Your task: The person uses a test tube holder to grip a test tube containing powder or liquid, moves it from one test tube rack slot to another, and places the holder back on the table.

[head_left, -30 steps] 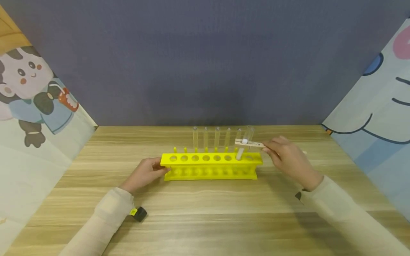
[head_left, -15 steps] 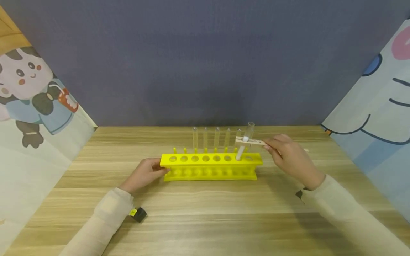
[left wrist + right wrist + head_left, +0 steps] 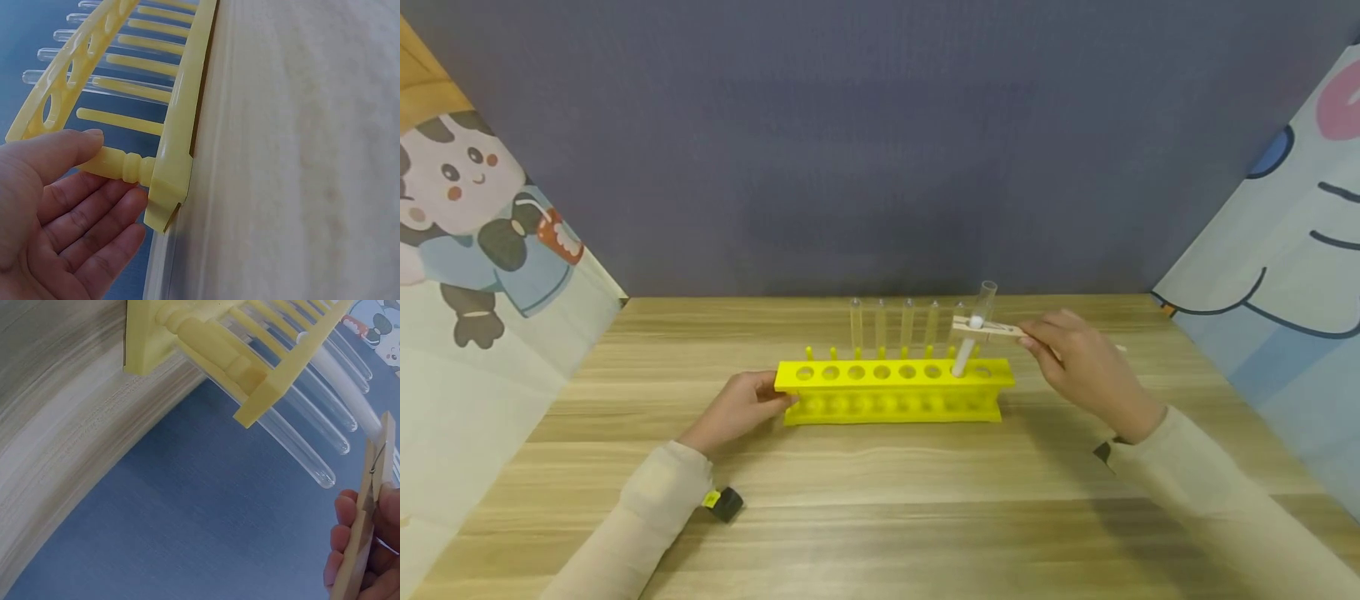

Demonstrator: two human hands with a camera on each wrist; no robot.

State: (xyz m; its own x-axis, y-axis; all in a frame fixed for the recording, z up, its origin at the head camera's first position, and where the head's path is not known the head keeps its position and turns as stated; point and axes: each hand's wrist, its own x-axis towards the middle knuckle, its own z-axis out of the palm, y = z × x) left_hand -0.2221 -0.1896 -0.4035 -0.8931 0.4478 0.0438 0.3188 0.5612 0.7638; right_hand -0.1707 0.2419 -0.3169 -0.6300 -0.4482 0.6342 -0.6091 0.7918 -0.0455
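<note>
A yellow test tube rack (image 3: 887, 385) stands on the table, with a row of holes along its top. My left hand (image 3: 741, 407) grips its left end; in the left wrist view, thumb and fingers meet at the end post (image 3: 106, 164). In my right hand (image 3: 1090, 367) is a wooden test tube holder (image 3: 1006, 332), pinched by its handle. The holder clamps a clear test tube (image 3: 987, 297) with white contents in its lower part. This tube tilts rightward at the top, its lower end at the second hole from the right.
Several clear tubes (image 3: 857, 323) stand upside down on pegs along the rack's back side. A dark panel (image 3: 880, 167) rises behind the wooden table (image 3: 887, 517). A black object with a yellow mark (image 3: 726, 504) is by the left wrist.
My right hand has lifted the clamped test tube slightly, and more of it shows above the rack. The left hand and the rack have stayed in place.
</note>
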